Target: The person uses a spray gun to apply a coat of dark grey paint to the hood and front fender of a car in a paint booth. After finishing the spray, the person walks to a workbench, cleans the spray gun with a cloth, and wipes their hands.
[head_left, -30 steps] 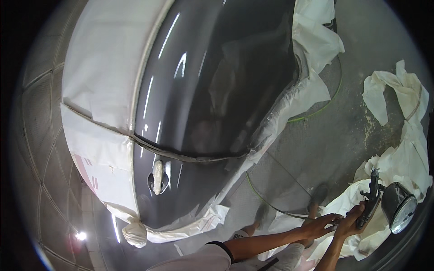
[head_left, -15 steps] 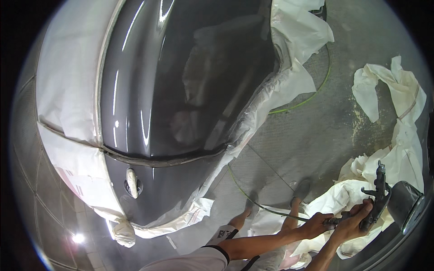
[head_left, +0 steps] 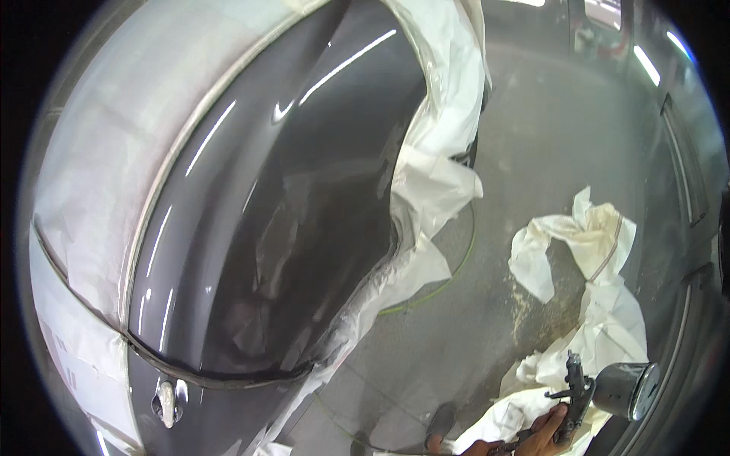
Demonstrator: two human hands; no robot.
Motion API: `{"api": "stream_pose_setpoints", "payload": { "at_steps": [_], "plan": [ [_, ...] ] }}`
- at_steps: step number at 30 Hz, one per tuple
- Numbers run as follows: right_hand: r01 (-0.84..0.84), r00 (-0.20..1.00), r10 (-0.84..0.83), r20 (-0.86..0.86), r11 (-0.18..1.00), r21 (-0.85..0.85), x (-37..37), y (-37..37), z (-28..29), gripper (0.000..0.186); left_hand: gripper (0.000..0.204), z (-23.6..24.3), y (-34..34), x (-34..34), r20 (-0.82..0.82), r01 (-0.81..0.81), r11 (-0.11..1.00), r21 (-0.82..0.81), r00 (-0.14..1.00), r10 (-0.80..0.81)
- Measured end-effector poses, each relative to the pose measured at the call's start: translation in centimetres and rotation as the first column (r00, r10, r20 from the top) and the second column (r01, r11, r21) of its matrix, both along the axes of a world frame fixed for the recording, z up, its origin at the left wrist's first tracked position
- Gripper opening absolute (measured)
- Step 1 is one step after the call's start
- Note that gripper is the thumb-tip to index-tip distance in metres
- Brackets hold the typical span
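My right hand (head_left: pixel 547 433) grips a spray gun (head_left: pixel 574 391) with a round metal cup (head_left: pixel 623 389) on its side, at the lower right. My left hand (head_left: pixel 479 448) is closed at the hose fitting (head_left: pixel 511 447) below the gun, partly cut off by the bottom edge. To the left is a glossy dark car side panel (head_left: pixel 243 190) with a taped door handle (head_left: pixel 167 404), a dark seam strip and white masking paper (head_left: pixel 433 186) along its right edge. A pale covering (head_left: pixel 91 175) lies over the car at the left.
Crumpled white paper (head_left: pixel 608 319) lies on the grey concrete floor (head_left: pixel 517 137) at the right. A thin green hose (head_left: pixel 411 304) loops on the floor beside the car, near my feet (head_left: pixel 441 422). A wall with long fixtures (head_left: pixel 680 159) curves along the far right.
The view has swung toward more of the car's length and the far wall. My hands and the gun now sit lower in the picture, still held together.
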State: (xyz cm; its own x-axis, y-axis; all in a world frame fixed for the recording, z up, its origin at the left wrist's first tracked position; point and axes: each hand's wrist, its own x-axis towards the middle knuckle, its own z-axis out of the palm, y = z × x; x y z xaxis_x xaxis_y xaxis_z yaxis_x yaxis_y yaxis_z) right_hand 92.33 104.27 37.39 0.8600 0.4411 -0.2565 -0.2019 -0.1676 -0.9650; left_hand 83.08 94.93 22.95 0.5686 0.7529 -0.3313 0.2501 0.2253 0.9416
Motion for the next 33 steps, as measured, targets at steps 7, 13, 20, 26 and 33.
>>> {"api": "stream_pose_setpoints", "payload": {
  "at_steps": [7,13,20,26,33],
  "plan": [
    [0.042,0.99,-0.039,0.134,0.999,-0.014,0.9,1.3,2.2,0.026,0.018,2.5,3.6,-0.3,0.019,0.082,0.996,-0.035,0.997,-0.081],
    [0.23,0.927,-0.232,0.294,0.972,0.042,7.6,2.0,7.6,0.035,0.023,-7.5,3.4,0.9,-0.33,0.006,0.984,0.176,0.942,0.054],
    [0.147,0.948,-0.076,0.309,0.965,-0.215,9.0,-7.8,3.5,0.018,0.058,-4.1,17.2,5.2,-0.383,0.012,0.998,0.055,0.924,0.01],
    [-0.024,0.995,0.058,0.084,0.935,-0.354,4.4,-14.5,3.1,0.029,0.051,-3.2,25.4,5.3,-0.202,-0.104,0.99,0.09,0.972,0.12],
    [-0.276,0.956,0.263,-0.132,0.956,-0.095,2.6,-16.7,6.8,0.043,0.05,-2.2,13.3,-8.6,-0.391,-0.01,0.969,0.247,0.914,0.109]
  ]
}}
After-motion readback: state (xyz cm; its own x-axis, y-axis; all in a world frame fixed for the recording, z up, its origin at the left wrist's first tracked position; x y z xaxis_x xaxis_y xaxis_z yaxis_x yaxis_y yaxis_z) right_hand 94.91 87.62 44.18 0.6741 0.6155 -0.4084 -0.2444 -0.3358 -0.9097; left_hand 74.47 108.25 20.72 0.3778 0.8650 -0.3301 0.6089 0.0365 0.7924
